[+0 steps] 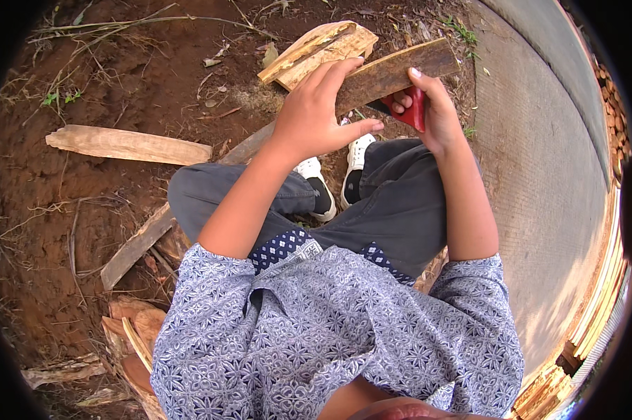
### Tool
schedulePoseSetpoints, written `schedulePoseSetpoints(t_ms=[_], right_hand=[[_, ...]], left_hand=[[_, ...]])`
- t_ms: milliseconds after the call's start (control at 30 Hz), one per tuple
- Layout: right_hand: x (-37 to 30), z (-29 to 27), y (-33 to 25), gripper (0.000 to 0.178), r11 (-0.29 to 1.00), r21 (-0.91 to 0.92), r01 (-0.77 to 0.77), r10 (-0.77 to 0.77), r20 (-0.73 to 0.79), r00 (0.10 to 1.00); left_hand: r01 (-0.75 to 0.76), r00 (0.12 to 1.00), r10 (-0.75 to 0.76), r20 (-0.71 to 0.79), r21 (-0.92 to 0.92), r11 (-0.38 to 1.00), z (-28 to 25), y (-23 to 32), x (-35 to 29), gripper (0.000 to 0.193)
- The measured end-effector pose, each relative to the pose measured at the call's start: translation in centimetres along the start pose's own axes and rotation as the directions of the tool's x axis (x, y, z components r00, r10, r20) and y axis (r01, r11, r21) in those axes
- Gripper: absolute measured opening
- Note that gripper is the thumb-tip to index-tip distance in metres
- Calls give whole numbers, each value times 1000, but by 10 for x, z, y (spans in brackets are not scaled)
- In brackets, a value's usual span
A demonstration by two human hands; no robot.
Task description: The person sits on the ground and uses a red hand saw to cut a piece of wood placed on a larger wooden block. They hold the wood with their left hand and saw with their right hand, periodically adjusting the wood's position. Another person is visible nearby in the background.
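A weathered brown board [400,75] slants across the space in front of my knees. My left hand [316,115] is at its left part, fingers stretched out and thumb apart, spanning the board's width without closing on it. My right hand [436,115] grips the red handle of a hand saw [416,110] just below the board's right part, with the thumb up by the board's near edge. Only a short dark stretch of the blade shows; the rest is hidden behind the board and my left hand.
Pale split wood [330,52] lies on the soil beyond the board. Another plank [130,145] rests at the left, and a grey board end [137,245] sticks out beside my left knee. Wood chunks [137,325] are at the lower left. Concrete paving [533,161] runs along the right.
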State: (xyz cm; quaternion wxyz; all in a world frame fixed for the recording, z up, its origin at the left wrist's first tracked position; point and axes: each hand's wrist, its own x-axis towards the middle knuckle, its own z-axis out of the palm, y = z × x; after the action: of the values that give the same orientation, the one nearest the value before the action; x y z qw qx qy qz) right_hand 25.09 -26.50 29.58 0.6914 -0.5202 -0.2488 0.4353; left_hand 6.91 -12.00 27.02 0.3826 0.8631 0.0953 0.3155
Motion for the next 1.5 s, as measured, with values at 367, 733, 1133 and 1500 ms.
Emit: schedulePoseSetpoints(t_ms=[367,733,1133,1500], right_hand=[[-7,2,-14,57,964,-266,26,-77,-180,981],[-8,1,-29,81,942,-284,177,-208,-84,974],[-3,-17,-19,97,992,-101,70,-69,7,998],[-5,-10,-27,92,981,-191,26,-51,-127,991]], left_hand=[[399,904,-426,27,-406,822,-5,-144,-3,70],[536,763,-642,74,481,693,4,-376,10,76],[544,749,-651,122,448,709,15,-404,9,105],[655,756,-650,-81,134,744,24,-418,-42,66]])
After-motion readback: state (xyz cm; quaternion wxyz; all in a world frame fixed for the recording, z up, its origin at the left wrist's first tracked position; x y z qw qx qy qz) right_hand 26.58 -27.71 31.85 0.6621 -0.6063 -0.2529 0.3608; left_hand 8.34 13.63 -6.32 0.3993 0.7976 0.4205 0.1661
